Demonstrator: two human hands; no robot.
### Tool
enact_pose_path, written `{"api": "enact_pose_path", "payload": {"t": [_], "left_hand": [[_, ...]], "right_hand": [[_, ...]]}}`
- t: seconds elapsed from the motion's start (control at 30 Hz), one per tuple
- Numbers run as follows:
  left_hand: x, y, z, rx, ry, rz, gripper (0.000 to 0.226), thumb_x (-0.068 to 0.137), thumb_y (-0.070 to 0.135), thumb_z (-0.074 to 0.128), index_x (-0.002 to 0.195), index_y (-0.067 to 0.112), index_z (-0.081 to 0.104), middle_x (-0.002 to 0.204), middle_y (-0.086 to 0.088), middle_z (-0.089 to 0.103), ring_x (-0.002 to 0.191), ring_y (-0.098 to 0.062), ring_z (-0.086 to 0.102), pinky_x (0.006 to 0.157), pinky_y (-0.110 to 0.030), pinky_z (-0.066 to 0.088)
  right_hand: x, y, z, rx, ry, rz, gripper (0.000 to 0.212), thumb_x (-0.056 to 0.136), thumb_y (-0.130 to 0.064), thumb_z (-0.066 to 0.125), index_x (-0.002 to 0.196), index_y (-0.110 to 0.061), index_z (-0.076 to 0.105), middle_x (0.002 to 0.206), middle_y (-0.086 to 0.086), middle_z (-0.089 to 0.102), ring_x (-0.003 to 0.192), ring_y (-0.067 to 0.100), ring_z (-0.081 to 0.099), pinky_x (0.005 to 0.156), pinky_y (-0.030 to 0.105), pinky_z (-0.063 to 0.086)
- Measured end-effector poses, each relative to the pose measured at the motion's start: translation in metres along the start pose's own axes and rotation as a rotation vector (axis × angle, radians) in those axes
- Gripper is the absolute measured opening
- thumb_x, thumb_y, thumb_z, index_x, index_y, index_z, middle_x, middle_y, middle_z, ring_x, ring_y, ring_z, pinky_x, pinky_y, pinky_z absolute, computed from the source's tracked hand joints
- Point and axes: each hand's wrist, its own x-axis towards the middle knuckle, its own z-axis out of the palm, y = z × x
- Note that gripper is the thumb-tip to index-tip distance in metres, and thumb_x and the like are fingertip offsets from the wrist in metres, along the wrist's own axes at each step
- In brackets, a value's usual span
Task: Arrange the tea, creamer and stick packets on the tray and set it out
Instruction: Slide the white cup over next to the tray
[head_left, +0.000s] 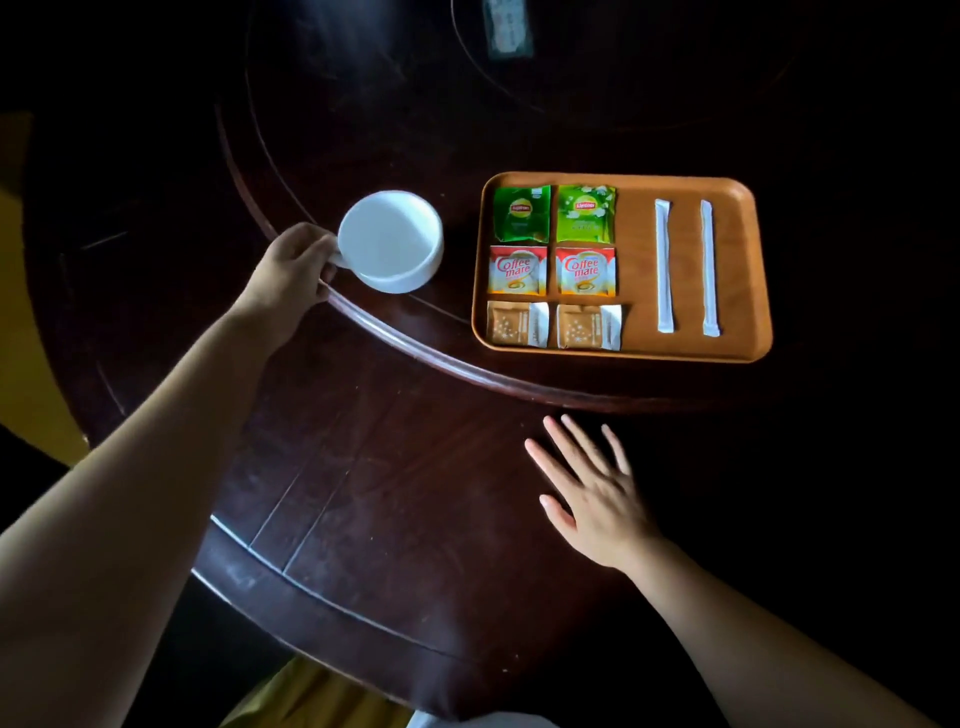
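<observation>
Wooden tray (626, 351) lies far right on our bench (395, 467), long axis left-right, packets (553, 267) in rows. Our right hand (597, 493), fingers spread and empty, is nearer it. Our left hand (296, 270) pinches the cup (389, 241) handle.

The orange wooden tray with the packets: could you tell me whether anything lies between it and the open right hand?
Nothing visible does. The right hand lies open and flat on the dark wooden table, and only bare tabletop and the raised curved ridge separate it from the orange wooden tray. The white ceramic mug sits off to the tray's left.
</observation>
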Motion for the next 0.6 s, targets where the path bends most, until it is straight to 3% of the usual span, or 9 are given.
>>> {"api": "enact_pose_path", "payload": {"t": [0.37,0.6], "left_hand": [[0.044,-0.007,0.011,0.063,-0.073,-0.023,0.03,0.091,0.022,0.043,0.065,0.031,0.056,0.062,0.004,0.045,0.047,0.0,0.043,0.052,-0.018,0.038],[0.046,-0.015,0.016,0.033,-0.082,-0.056,0.031,0.091,0.02,0.043,0.064,0.028,0.054,0.061,0.001,0.043,0.044,-0.001,0.039,0.041,-0.012,0.034]], "right_hand": [[0.0,0.001,0.003,0.004,-0.023,0.003,0.068,0.084,-0.049,0.037,0.145,-0.034,0.013,0.156,0.001,0.02,0.144,0.018,0.011,0.114,0.048,0.005],[0.001,0.0,0.0,-0.009,-0.027,-0.006,0.065,0.084,-0.049,0.037,0.145,-0.032,0.019,0.155,0.004,0.024,0.143,0.02,0.014,0.114,0.05,0.008]]}}
